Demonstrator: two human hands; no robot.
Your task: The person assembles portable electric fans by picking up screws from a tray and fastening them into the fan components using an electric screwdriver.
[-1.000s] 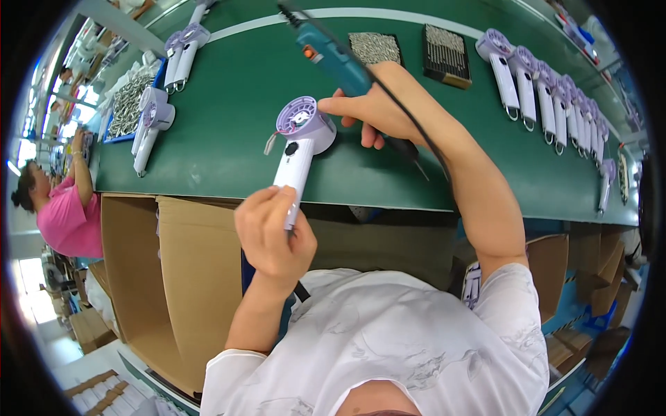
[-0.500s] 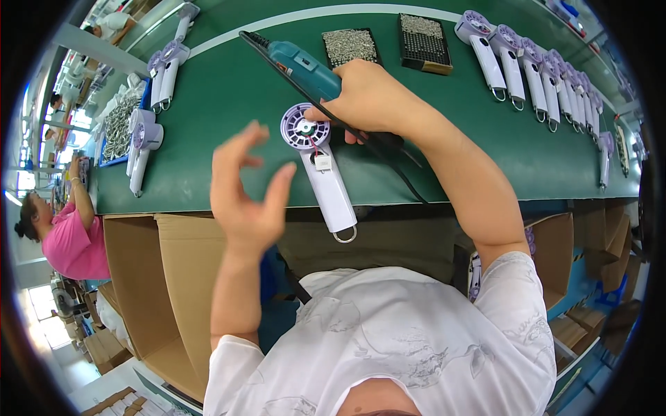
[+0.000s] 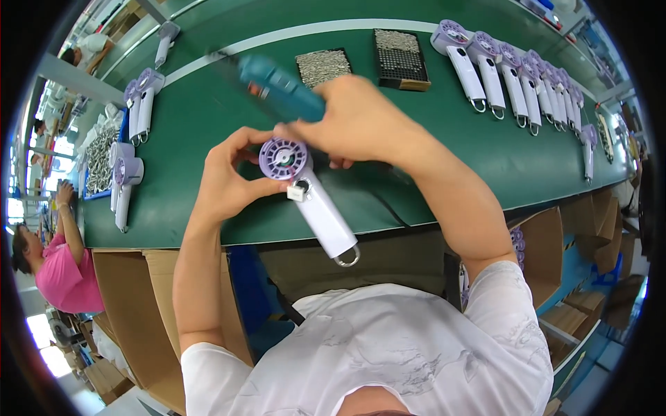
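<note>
A white handheld fan (image 3: 325,220) with a purple round head lies on the green bench at its near edge, its metal loop jutting over the edge. My left hand (image 3: 223,177) is closed around the left side of the fan head, thumb by a small white connector (image 3: 296,193) on thin wires. In my right hand (image 3: 361,119) is a teal electric screwdriver (image 3: 281,87), held lengthwise with its tip end toward the far left and blurred by motion. Some fingers of my right hand are near the top of the fan head; whether they touch it I cannot tell.
Two black trays of small screws, a left one (image 3: 323,66) and a right one (image 3: 401,55), sit beyond my hands. More fans (image 3: 510,76) line the far right. At left are several fans (image 3: 125,184) and a blue bin (image 3: 104,156) of metal parts. A cardboard box (image 3: 128,305) stands below the edge.
My left hand has come in from open in the air and closed on the fan head. The screwdriver in my right hand has shifted slightly left and down. The fan is tilted a little more.
</note>
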